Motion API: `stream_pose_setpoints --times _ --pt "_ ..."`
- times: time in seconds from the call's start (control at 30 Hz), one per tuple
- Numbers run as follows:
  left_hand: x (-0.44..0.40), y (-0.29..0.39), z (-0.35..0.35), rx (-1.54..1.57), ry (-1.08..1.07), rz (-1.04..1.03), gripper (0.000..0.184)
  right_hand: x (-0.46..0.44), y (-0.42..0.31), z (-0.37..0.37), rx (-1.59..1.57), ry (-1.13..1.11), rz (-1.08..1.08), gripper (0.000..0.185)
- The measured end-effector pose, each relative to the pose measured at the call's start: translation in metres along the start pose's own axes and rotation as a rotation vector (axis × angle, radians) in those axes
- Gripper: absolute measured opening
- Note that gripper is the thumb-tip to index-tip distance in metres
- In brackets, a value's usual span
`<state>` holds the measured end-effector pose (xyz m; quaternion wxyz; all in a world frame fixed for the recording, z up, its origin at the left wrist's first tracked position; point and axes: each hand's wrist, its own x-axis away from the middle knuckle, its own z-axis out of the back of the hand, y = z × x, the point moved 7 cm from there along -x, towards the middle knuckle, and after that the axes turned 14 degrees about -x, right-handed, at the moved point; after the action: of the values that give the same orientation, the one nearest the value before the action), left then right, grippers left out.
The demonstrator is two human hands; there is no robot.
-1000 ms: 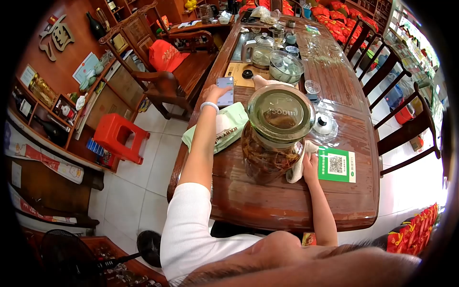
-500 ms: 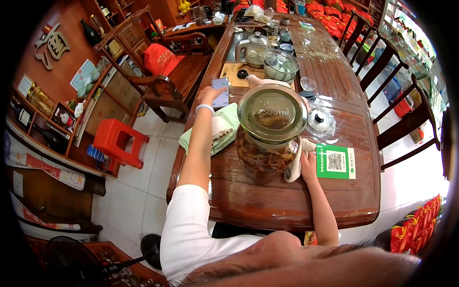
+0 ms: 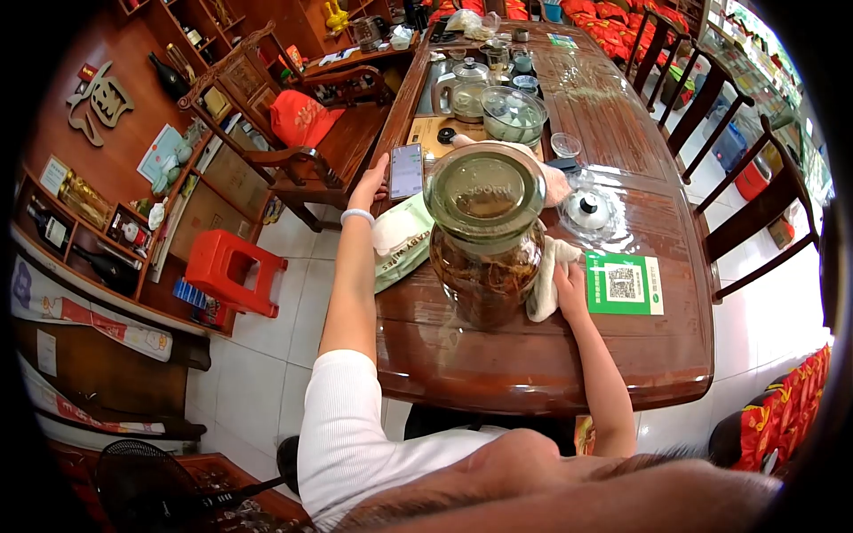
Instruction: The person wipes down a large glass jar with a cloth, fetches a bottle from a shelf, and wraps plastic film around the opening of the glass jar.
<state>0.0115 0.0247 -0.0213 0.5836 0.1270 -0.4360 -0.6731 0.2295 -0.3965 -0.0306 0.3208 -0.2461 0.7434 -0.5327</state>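
Observation:
My left hand (image 3: 369, 181) is closed at the left edge of a lit smartphone (image 3: 407, 171), thumb along its side; the fingers behind it are hidden. My right hand (image 3: 569, 286) grips a whitish cloth (image 3: 546, 289), pressed against the right side of a large glass jar (image 3: 489, 266). The jar stands upright on the table, its round glass lid (image 3: 485, 191) on top. Dark brown strands in amber liquid fill its lower part. Left of the jar, partly behind it, lies a green-and-white pack of wipes (image 3: 405, 235).
The dark wooden table (image 3: 480, 364) holds a glass bowl (image 3: 514, 115), a glass kettle (image 3: 468, 93), a silver lid with a black knob (image 3: 587, 210) and a green QR-code card (image 3: 624, 283). A red stool (image 3: 234, 271) and carved chair (image 3: 346, 133) stand left; more chairs line the right.
My left thumb has moved off the phone's screen to its left edge. My right hand stays on the cloth by the jar. The view has shifted slightly.

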Motion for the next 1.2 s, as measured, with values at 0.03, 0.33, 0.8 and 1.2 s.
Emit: stream_pose_setpoints --times 0.03,0.33,0.8,1.2 --pt "-0.011 -0.007 -0.005 -0.001 -0.039 -0.04 0.08 0.0 0.0 0.0 -0.008 -0.001 0.009 0.024" --pt "-0.006 -0.042 -0.012 -0.096 -0.12 -0.141 0.081 0.0 -0.005 -0.006 0.121 0.006 0.147 0.029" --pt "0.259 0.089 -0.006 0.408 -0.021 -0.801 0.064 0.012 -0.111 -0.029 -0.231 -0.08 0.078 0.038" --pt "0.271 0.119 -0.032 0.337 -0.398 -0.953 0.07 0.06 -0.025 -0.024 0.319 -0.198 0.259 0.059"
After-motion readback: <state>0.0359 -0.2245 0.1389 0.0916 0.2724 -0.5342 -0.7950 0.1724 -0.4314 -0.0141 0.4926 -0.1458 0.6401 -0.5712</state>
